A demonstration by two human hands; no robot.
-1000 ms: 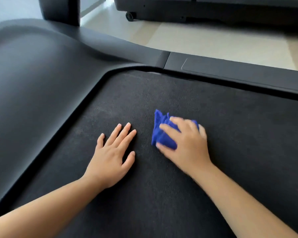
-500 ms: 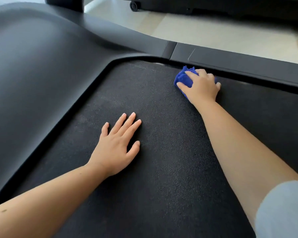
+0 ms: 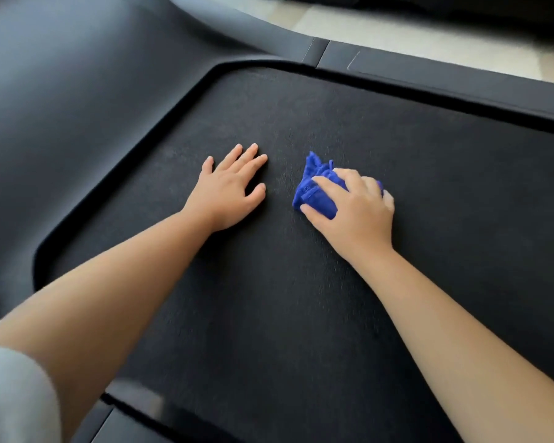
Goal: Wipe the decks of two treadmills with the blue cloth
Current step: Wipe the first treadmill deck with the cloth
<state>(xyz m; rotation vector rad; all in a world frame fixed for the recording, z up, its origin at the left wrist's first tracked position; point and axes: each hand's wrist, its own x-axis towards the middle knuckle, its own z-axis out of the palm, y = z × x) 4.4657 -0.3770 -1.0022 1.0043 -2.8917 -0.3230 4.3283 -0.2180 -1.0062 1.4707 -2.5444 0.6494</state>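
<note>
Only the head cam here, looking down at the front end of a treadmill. The black textured deck (image 3: 317, 314) filled most of the shot, and both bare forearms reached out over it. The left hand (image 3: 227, 193) lay flat, palm down on the deck, fingers straight and only slightly fanned, thumb out to the side, holding nothing. Just beside it to the right, but not touching it, the right hand (image 3: 357, 214) sat on top of the blue cloth (image 3: 317, 201). The cloth was bunched into a wad on the deck, roughly mid-width. The right hand's fingers were curled over the wad and clamped down on it, with the index finger across the top and the thumb along the near edge, and a crumpled corner of cloth poked out past the fingertips on the far side. The smooth dark motor cover (image 3: 77, 91) curved round the left side of the deck, and a dark side rail (image 3: 445, 81) ran along the far edge. Beyond the rail was a strip of pale floor (image 3: 381, 30). There was something dark right at the top edge (image 3: 429, 8), maybe the base of another machine, but it was cropped too much to say. A bit of light grey sleeve (image 3: 13, 394) showed in the bottom left corner, and a piece of the near rail (image 3: 125, 423) sat next to it, blurry.
</note>
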